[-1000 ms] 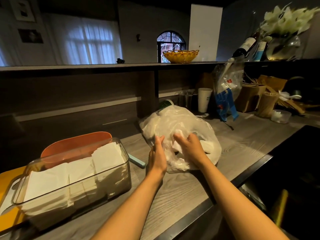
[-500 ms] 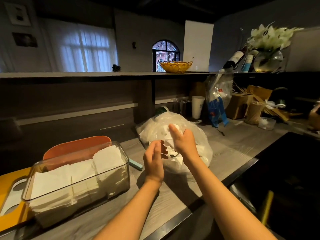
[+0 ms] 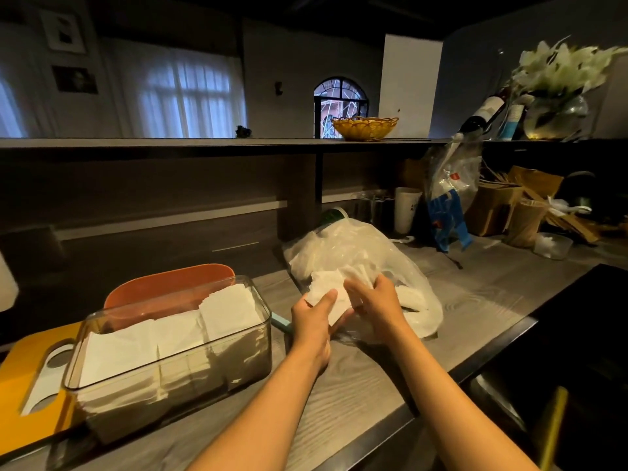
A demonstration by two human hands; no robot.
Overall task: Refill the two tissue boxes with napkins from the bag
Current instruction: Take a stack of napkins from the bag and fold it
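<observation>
a dim home bar or kitchen counter: a grey wood-grain worktop (image 3: 356, 379) runs under a raised shelf (image 3: 204, 143) holding a yellow basket (image 3: 364, 128), a wine bottle (image 3: 481, 114) and a vase of white flowers (image 3: 557, 83) at upper right; curtained windows (image 3: 183, 96) and framed pictures (image 3: 64, 32) fill the upper left.

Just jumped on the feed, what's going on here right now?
A person is pulling a stack of white napkins out of the clear plastic bag lying on the wooden counter. The left hand grips the stack, and the right hand holds it at the bag's mouth. To the left, a clear tissue box already holds rows of napkins. A second box is not clearly visible.
</observation>
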